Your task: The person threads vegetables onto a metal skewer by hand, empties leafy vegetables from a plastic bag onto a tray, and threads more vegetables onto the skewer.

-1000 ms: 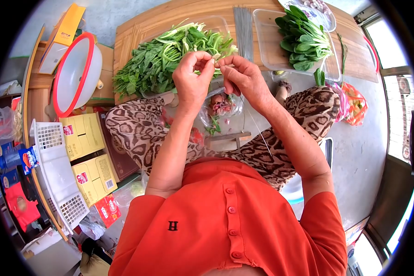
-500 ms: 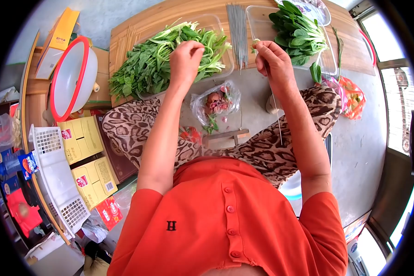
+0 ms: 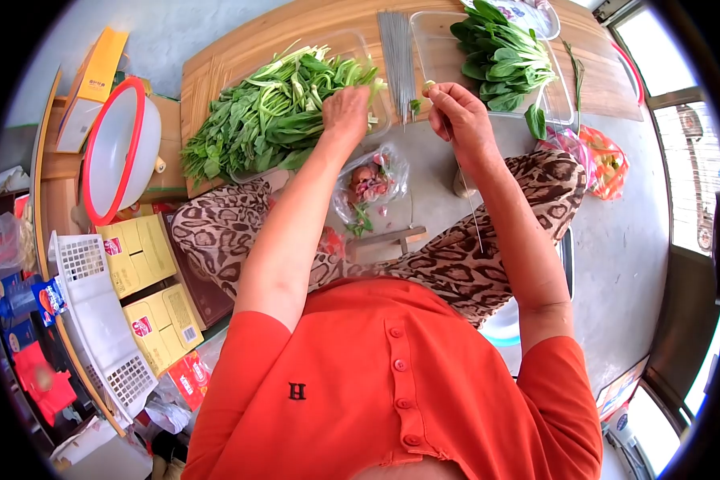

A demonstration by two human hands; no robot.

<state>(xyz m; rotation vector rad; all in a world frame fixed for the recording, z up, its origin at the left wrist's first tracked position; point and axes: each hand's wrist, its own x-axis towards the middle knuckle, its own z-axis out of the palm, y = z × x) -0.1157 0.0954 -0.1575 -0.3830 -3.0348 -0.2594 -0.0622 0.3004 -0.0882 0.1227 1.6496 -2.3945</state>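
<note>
My right hand is closed on a thin metal skewer, whose long end slants down over my leg. A small pale stem piece sits at the top, by the fingertips. My left hand is closed at the right edge of a pile of leafy greens in a clear plastic tray. Green stalk ends show beside its fingers, which appear to grip them. Between the hands is a small green leaf. A bundle of metal skewers lies on the wooden board.
A second clear tray holds broad-leaved greens at the right. Below the board lies a plastic bag with reddish scraps. A red-rimmed basin, yellow boxes and a white basket stand left. A red bag lies right.
My left hand has moved right and down, from over the greens to their right edge, and is now closed at the stalks. My right hand still holds the skewer. The view has shifted slightly.
</note>
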